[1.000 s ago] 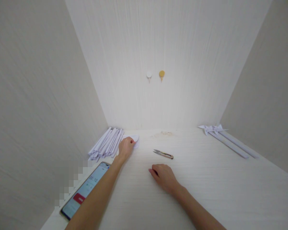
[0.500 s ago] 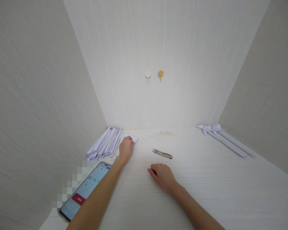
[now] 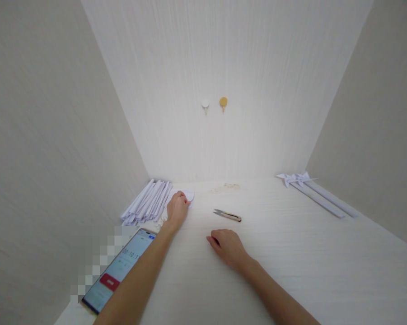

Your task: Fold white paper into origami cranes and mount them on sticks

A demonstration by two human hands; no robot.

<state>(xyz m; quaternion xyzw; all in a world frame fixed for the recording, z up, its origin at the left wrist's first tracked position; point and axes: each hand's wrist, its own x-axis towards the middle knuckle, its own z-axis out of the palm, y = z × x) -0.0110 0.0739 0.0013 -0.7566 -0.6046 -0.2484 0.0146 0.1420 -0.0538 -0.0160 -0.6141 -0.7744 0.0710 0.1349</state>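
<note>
My left hand [image 3: 178, 209] is at the back left of the table, fingers curled down at white paper pieces [image 3: 189, 195] with a rounded edge; the hand hides most of them. The fingertips look pinched on the paper. My right hand [image 3: 227, 246] rests closed on the table, thumb against the curled fingers, and nothing shows in it. Just beyond it lies a pair of thread snips [image 3: 227, 215], blades pointing left. A pile of rolled white paper sticks [image 3: 148, 201] lies left of my left hand.
Two paper pinwheels on sticks [image 3: 316, 197] lie at the back right. A phone [image 3: 120, 266] with a running timer lies at the left, partly behind my left forearm. Two hooks, white [image 3: 205, 104] and yellow [image 3: 223, 102], are on the back wall. Small pale scraps [image 3: 231, 185] lie near it.
The view has shifted slightly, so everything sits a little further left. My left hand stays at the paper pieces, and my right hand keeps its place on the table.
</note>
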